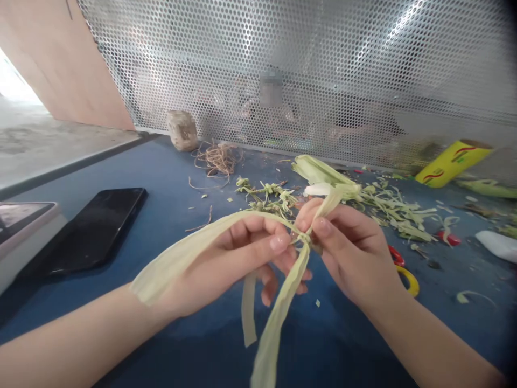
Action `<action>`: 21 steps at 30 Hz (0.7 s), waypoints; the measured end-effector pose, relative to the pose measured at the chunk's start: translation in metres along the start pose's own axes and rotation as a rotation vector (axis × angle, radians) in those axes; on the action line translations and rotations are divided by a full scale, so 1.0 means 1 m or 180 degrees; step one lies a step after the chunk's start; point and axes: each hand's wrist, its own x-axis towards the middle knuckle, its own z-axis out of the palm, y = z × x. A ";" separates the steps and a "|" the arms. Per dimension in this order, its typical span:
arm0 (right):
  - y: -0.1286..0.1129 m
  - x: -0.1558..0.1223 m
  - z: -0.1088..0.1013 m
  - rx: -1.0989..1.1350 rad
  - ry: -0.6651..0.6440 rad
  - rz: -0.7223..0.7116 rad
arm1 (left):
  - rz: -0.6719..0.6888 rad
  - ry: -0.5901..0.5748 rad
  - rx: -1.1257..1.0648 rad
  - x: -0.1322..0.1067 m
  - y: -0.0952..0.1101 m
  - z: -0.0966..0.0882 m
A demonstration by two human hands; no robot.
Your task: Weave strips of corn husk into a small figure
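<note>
Left hand [242, 258], loosely curled, and right hand [359, 250], fingertips pinched, held pale husk strips [285, 299] at a knot above the bench [323, 350], well in from its back edge. Twine [220, 160] lay near that edge, black phone [97, 231] toward left.

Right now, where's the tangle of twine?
In the head view it's left of centre near the back of the blue table: the tangle of twine lies just right of the pale brown block.
</note>
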 end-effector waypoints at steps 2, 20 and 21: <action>0.000 0.000 0.000 0.0050 -0.0073 -0.0097 | -0.0052 -0.0050 -0.0169 0.000 0.000 0.000; 0.001 -0.005 0.013 -0.0877 0.0585 -0.0519 | 0.0904 0.1092 0.0281 0.008 -0.002 -0.001; 0.001 -0.005 0.016 -0.0804 0.0625 -0.0467 | 0.0958 0.1112 0.0363 0.008 -0.002 -0.001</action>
